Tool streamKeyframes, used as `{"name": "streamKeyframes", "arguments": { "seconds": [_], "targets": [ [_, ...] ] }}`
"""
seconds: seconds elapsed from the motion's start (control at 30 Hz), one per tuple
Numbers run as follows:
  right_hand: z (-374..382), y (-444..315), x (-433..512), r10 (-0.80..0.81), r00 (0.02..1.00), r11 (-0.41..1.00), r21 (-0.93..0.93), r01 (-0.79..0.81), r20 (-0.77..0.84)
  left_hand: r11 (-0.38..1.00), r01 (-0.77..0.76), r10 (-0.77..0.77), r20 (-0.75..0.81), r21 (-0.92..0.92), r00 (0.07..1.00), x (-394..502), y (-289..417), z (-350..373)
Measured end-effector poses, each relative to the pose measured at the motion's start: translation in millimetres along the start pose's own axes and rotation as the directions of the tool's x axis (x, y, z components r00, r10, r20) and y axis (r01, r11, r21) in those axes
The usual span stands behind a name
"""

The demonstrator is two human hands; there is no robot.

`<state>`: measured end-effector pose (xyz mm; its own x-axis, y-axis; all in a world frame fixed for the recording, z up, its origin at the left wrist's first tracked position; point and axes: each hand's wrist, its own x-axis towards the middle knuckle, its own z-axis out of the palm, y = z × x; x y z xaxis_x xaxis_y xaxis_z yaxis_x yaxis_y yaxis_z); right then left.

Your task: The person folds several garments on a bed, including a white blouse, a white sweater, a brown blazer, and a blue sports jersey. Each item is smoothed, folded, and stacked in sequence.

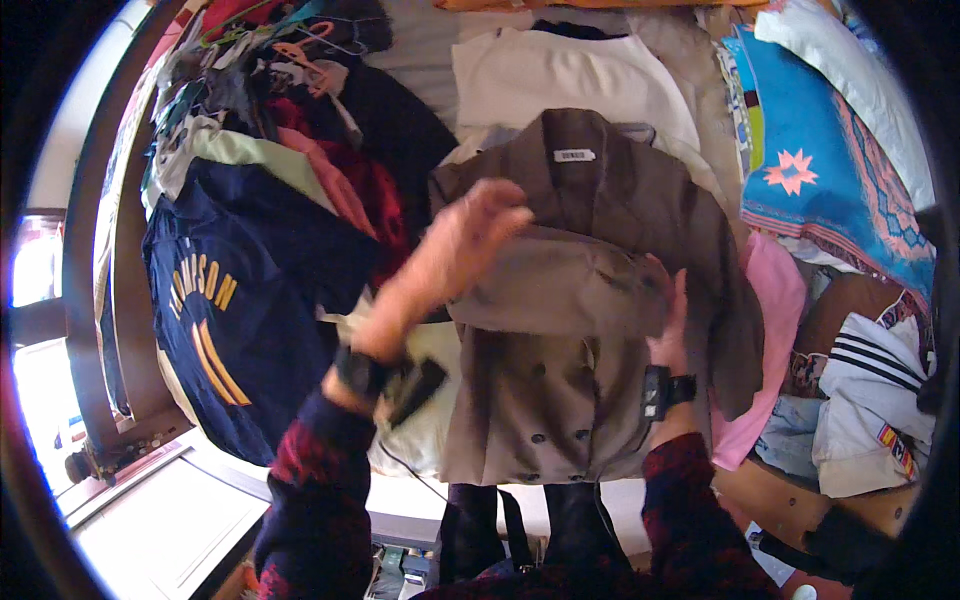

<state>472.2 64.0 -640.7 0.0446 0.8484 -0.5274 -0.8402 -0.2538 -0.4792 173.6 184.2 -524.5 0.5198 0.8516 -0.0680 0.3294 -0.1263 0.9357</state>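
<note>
A brown double-breasted blazer lies front up before me, its collar away from me. One sleeve is folded across the chest, and my right hand grips its cuff end at the blazer's right side. My left hand, blurred, is over the shoulder on the left, with its fingers loosely curved and nothing seen in them. The other sleeve hangs down along the right edge. A grey hanger shows in part behind the collar.
On the left, a dark blue jersey with yellow writing lies by a heap of clothes and hangers. A cream garment is beyond the blazer. At right are a pink garment, a blue patterned blanket and a white striped garment.
</note>
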Motion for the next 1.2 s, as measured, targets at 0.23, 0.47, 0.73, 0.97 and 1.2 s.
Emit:
{"name": "streamKeyframes", "arguments": {
  "seconds": [0.23,0.47,0.73,0.97,1.2],
  "targets": [
    [-44.5,-27.0,2.9,-0.11,0.976,0.611,-0.787,-0.084,-0.19,0.799,0.093,-0.3,0.26,0.594,0.918,52.5,-107.6,-12.3],
    [-25.2,-39.2,8.1,-0.527,0.815,0.123,-0.927,0.354,0.241,0.489,-0.006,-0.404,0.233,0.872,0.885,52.3,-142.8,-48.8],
    [27.6,-8.8,2.9,-0.439,0.691,-0.326,-0.819,0.473,0.574,0.807,0.175,0.11,-0.435,0.564,0.894,31.4,-153.9,-11.2],
    [29.5,13.0,41.1,-0.733,0.634,-0.218,-0.968,0.124,0.246,0.782,0.62,-0.36,-0.767,0.063,0.532,-48.6,-133.6,50.0],
    [-2.3,-5.8,69.3,-0.569,0.796,-0.111,-0.978,0.175,0.207,0.668,0.505,0.061,-0.716,0.547,0.695,-51.3,-132.8,90.7]
  ]
}}
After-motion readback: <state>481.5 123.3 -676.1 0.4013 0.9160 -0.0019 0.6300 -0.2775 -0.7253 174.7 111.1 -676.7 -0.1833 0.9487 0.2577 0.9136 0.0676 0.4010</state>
